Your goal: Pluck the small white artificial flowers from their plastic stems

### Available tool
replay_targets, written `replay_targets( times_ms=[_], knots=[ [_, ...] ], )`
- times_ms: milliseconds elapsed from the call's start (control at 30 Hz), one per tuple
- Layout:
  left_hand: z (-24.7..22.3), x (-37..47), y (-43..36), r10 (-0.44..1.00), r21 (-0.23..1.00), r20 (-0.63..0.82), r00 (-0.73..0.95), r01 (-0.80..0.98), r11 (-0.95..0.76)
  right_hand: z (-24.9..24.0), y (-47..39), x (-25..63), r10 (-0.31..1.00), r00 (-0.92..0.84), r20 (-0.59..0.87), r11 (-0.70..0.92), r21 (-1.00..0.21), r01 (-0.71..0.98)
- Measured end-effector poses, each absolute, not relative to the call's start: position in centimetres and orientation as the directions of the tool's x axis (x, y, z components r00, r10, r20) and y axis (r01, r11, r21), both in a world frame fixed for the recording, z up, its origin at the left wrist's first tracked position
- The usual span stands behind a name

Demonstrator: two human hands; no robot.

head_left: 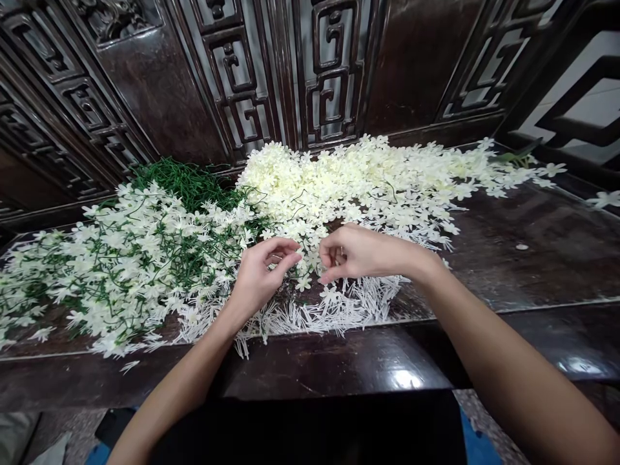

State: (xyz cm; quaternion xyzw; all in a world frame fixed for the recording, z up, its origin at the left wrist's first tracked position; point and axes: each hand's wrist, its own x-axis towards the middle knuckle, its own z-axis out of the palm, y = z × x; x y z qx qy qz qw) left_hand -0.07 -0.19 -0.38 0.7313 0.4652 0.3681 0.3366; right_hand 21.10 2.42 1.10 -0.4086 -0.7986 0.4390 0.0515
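Observation:
My left hand (264, 268) is closed, its thumb and index fingertips pinched together beside small white artificial flowers; what they hold, if anything, is too small to make out. Just to the right, my right hand (351, 252) has its fingers curled in toward the thumb, and its contents are hidden too. Both hands hover over the pile, a short gap apart. Loose cream-white flower heads (329, 181) lie heaped behind them. Below the hands spreads a layer of thin white stick-like pieces (310, 316). White flowers on green stems (130, 258) are piled to the left.
A bundle of thin green stems (186, 184) lies at the back left. Everything rests on a dark wooden bench (513, 258) with a carved lattice back (242, 84). A small pale disc (522, 247) and a stray flower (605, 199) lie on the right side.

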Motion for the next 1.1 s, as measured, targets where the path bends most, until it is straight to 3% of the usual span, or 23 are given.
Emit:
replay_targets(
  times_ms=[100, 167, 333, 533, 700, 900, 1100],
  knots=[
    [-0.1, 0.0, -0.3, 0.949, 0.887, 0.187, 0.255, 0.371, -0.275, 0.7, 2.4, 21.1, 0.690, -0.608, -0.393, 0.232, -0.676, 0.700],
    [-0.1, -0.1, -0.3, 0.960, 0.923, 0.160, 0.230, 0.310, -0.229, 0.5, 2.3, 21.0, 0.704, -0.596, -0.388, 0.252, -0.647, 0.719],
    [-0.6, -0.3, -0.1, 0.983, 0.995, 0.049, 0.176, 0.071, -0.062, 0.8, 2.1, 21.4, 0.701, -0.636, -0.323, 0.243, -0.731, 0.638],
    [-0.7, -0.2, 0.1, 0.980, 0.977, -0.108, 0.167, -0.162, 0.135, 2.2, 2.2, 21.9, 0.732, -0.681, -0.027, 0.375, -0.818, 0.436],
    [-0.6, -0.1, 0.1, 0.966, 0.939, -0.153, 0.208, -0.273, 0.207, 2.6, 1.5, 20.4, 0.792, -0.536, 0.291, 0.433, -0.888, 0.158],
    [-0.6, -0.1, 0.0, 0.959, 0.929, -0.136, 0.247, -0.304, 0.210, 1.5, 1.3, 19.2, 0.805, -0.459, 0.375, 0.471, -0.875, 0.110],
    [-0.4, 0.0, -0.1, 0.957, 0.934, -0.114, 0.268, -0.299, 0.195, 1.2, 1.3, 18.9, 0.761, -0.391, 0.518, 0.602, -0.788, 0.127]
  ],
)
